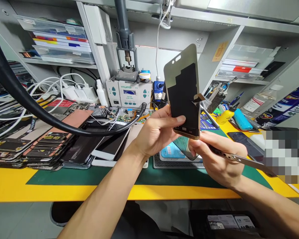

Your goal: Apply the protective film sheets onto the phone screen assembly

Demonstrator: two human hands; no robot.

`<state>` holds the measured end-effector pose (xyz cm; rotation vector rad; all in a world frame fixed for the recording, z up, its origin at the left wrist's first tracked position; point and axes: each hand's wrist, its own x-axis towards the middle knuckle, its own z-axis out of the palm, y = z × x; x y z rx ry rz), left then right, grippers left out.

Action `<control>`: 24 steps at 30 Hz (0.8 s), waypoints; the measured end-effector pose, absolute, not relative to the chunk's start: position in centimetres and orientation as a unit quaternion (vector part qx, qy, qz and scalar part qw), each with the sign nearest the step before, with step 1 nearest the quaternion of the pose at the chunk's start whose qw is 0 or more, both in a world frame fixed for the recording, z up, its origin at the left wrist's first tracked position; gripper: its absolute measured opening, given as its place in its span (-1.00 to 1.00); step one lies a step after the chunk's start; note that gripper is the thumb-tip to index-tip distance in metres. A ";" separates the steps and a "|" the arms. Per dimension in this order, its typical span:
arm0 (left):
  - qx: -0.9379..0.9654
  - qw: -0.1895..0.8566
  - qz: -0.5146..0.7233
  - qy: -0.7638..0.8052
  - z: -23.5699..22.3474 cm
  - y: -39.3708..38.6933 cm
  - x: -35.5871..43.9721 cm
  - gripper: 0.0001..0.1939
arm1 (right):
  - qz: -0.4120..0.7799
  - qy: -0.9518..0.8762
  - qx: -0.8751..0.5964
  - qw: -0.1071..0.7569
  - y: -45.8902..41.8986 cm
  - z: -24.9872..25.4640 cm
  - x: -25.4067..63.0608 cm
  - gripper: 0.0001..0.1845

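A phone display panel (183, 89), its dark back facing me, is held upright and slightly tilted above the bench. My left hand (159, 131) grips its lower left edge, with the thumb pressed flat on the back. A short flex cable (198, 98) sticks out from the right side. My right hand (221, 159) is closed around metal tweezers (236, 158) with holes along the arms. Its thumb and fingertip meet the panel's bottom right corner; whether they pinch it I cannot tell. Below hangs a dark glossy sheet (189, 151), partly hidden by both hands.
Stacks of phone screens (47, 142) cover the left bench. A thick black hose (64, 127) arches across them to the hot-air station (129, 93). Under my hands lie a perforated plate (164, 163) and green mat (89, 177). Bottles (225, 116) and a phone (246, 146) stand right.
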<state>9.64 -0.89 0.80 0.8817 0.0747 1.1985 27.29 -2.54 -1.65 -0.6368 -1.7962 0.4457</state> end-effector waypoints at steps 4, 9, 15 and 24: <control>0.392 0.738 0.548 0.032 0.9 -0.9 9.6 -0.90 | 0.187 -0.765 -0.282 0.549 -2.6 -1.5 27.2 -0.88; 0.385 0.743 0.546 0.030 0.9 -1.0 9.5 -0.85 | 0.169 -0.779 -0.295 0.527 -2.8 -1.0 27.2 -0.77; 0.396 0.740 0.543 0.033 0.8 -1.0 9.6 -0.87 | 0.180 -0.788 -0.295 0.509 -2.9 -0.5 27.1 -0.68; 0.384 0.744 0.545 0.035 0.7 -1.0 9.6 -0.85 | 0.176 -0.789 -0.299 0.507 -2.9 -0.6 27.1 -0.67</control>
